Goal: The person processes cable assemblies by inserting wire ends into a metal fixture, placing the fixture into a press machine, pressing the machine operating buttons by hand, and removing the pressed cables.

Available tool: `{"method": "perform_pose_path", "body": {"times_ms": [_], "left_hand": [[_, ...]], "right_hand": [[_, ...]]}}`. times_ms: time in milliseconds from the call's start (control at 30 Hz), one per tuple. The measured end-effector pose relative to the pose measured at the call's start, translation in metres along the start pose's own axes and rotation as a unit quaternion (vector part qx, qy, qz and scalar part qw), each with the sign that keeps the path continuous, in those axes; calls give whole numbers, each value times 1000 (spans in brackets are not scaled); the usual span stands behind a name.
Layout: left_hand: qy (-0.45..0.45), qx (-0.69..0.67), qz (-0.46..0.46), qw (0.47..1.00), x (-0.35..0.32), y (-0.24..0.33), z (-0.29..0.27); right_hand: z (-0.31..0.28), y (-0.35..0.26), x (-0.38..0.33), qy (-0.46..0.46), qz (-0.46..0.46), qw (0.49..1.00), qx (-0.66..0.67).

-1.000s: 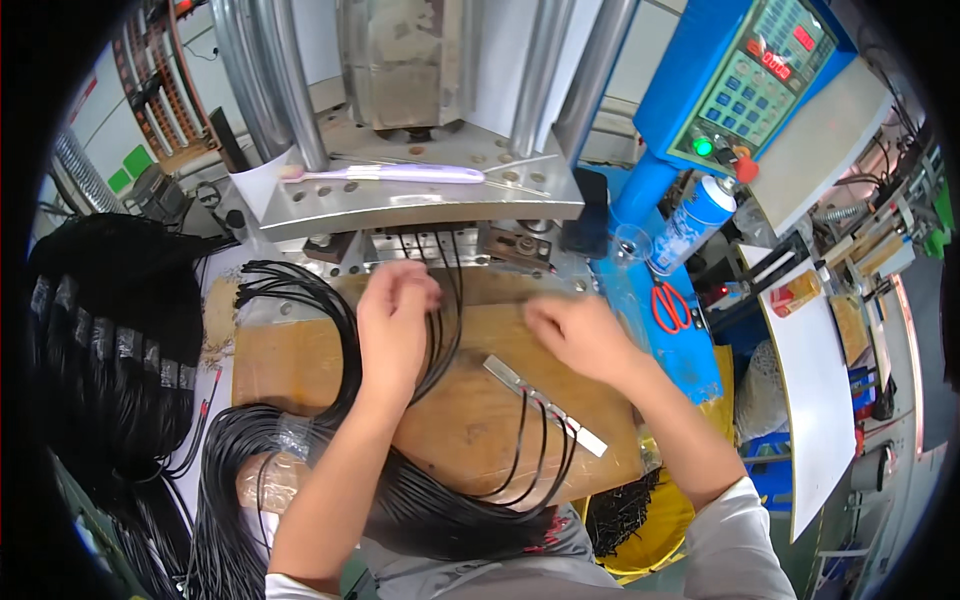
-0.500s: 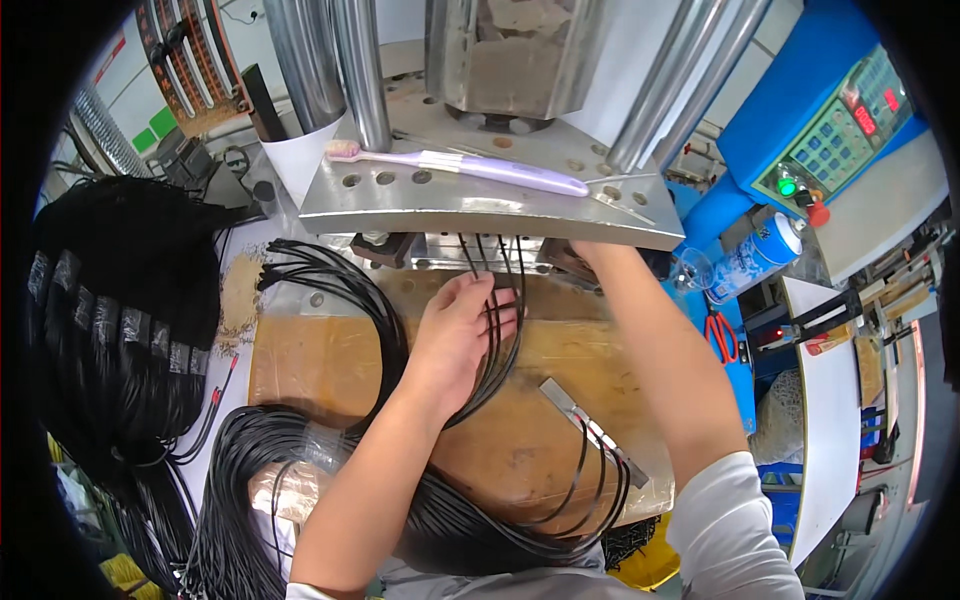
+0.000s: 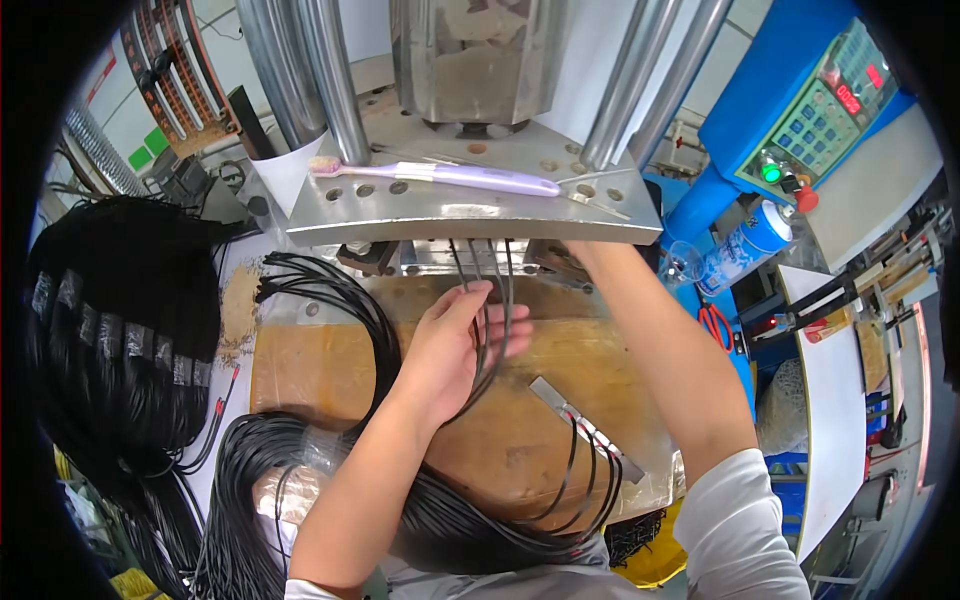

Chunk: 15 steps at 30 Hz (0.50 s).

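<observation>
My left hand (image 3: pixel 465 335) is closed around several thin black cables (image 3: pixel 492 350), the thumb to their left and the fingers behind them. Those cables run up under the thick steel plate (image 3: pixel 470 228) of a press, into a metal mould block (image 3: pixel 428 258). My right hand (image 3: pixel 582 250) reaches beneath the plate's right side; its fingers are hidden there. On the yellowish-brown board below lies a slim metal bar (image 3: pixel 585 430) with several cable ends set in it. A large bundle of black cables (image 3: pixel 450 520) curves along the board's front edge.
A purple toothbrush (image 3: pixel 470 178) and thin metal picks lie on the plate. At left hangs a thick mass of taped black cables (image 3: pixel 120 330). To the right are a blue control box (image 3: pixel 800 110), a spray can (image 3: pixel 745 250) and red-handled scissors (image 3: pixel 716 328).
The view has shifted slightly. My left hand still holds the cables, its fingers a little more extended. My right hand stays under the plate.
</observation>
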<state>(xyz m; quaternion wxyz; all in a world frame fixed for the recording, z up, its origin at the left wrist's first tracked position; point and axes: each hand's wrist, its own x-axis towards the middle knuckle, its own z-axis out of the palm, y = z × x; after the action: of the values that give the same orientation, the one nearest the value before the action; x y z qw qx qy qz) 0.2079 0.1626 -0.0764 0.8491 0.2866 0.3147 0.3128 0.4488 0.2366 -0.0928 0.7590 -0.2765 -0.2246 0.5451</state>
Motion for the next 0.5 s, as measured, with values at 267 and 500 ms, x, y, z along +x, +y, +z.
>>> {"method": "perform_pose_path", "body": {"times_ms": [267,500], "left_hand": [[-73,-113,-157,978,-58,-34,14],[-41,-115,-159,980,-69,-63,2]], "right_hand": [[3,-35,-140,92,146,923,-344],[2,-31,-147,-40,180,825,-533]]}}
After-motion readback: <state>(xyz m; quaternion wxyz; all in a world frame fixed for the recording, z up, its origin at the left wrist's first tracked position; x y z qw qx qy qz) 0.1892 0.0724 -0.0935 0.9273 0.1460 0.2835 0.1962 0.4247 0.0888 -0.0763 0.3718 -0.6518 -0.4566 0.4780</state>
